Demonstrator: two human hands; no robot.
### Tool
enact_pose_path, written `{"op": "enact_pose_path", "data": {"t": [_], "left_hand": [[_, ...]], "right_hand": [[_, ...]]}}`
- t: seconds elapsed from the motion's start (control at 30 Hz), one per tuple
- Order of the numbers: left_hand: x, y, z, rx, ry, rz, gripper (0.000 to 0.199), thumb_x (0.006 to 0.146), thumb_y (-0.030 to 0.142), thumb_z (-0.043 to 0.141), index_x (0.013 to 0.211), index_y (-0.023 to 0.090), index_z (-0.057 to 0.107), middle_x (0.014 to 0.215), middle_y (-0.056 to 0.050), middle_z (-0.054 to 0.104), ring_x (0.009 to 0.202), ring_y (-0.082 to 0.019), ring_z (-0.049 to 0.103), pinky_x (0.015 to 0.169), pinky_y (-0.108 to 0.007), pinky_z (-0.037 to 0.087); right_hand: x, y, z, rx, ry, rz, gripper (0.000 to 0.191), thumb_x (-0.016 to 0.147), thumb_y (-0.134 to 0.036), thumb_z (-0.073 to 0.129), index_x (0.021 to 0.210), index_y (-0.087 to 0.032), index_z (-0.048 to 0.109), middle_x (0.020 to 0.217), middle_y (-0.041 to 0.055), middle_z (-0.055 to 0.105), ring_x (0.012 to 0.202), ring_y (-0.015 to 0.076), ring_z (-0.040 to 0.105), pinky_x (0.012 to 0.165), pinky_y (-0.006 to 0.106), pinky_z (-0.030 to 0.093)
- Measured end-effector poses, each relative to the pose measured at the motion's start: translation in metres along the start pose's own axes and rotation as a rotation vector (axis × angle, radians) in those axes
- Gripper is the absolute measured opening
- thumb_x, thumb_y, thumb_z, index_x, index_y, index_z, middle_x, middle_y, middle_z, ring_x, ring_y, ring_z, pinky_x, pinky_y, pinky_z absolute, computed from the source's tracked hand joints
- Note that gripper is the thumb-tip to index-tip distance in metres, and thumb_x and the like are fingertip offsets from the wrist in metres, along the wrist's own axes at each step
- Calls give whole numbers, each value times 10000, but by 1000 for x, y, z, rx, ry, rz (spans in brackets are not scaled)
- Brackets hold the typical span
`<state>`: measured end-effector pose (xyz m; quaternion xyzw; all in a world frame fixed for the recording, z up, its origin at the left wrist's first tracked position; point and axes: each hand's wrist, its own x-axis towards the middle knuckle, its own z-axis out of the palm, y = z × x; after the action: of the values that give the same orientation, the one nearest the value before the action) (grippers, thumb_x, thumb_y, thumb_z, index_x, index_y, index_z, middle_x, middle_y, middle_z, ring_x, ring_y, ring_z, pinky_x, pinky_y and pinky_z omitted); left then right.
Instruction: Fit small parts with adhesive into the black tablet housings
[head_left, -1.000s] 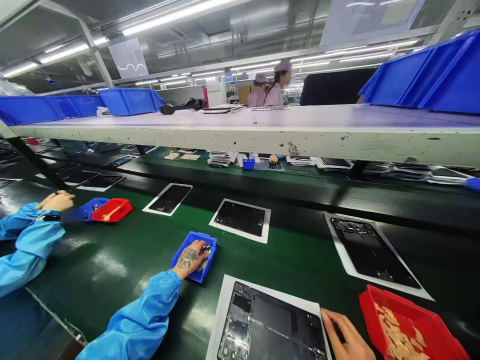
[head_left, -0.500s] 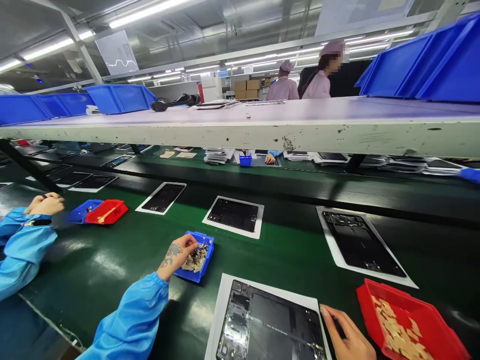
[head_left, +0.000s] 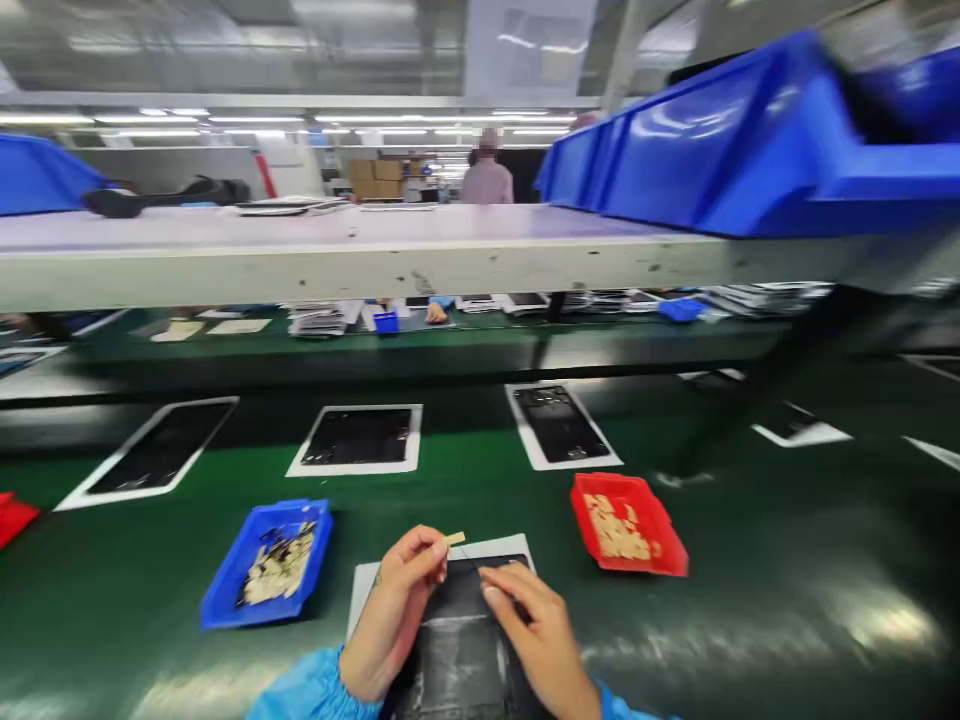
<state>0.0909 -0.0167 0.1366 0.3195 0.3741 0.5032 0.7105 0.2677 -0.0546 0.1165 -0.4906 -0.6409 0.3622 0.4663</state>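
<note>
Electronics factory | green workbench (head_left: pixel 735 650) | device panels (head_left: pixel 461 665) | shelved blue bins (head_left: pixel 667 155)

Left hand (head_left: pixel 401 612) has left the blue tray (head_left: pixel 234 572).

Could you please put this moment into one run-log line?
left hand: pinching tan strip | right hand: close by, grip unclear | both: over dark panel | blue tray: left | red tray: right

The black panel (head_left: pixel 459 655) looks glossy, the blue tray (head_left: pixel 231 580) smooth plastic.
</note>
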Motion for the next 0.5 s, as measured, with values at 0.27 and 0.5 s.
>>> {"op": "enact_pose_path", "data": {"t": [0.27, 0.5], "left_hand": [[6, -66, 37, -19, -119, -293, 351, 556, 466, 814, 747, 201, 686, 816, -29, 631, 797, -183, 604, 773, -295, 496], [14, -94, 34, -3, -6, -279, 406, 521, 551, 789, 762, 239, 694, 917, -43, 688, 945, -273, 637, 800, -334, 534]], "right_hand": [[-3, 1, -3, 222, 313, 99, 329, 844, -484, 629, 737, -186, 717, 822, 51, 611, 804, 190, 584, 726, 285, 457], [-13, 26, -9, 445, 320, 211, 528, 594, -468, 829, 1024, -224, 644, 901, 10, 606, 705, 145, 545, 635, 257, 435]]}}
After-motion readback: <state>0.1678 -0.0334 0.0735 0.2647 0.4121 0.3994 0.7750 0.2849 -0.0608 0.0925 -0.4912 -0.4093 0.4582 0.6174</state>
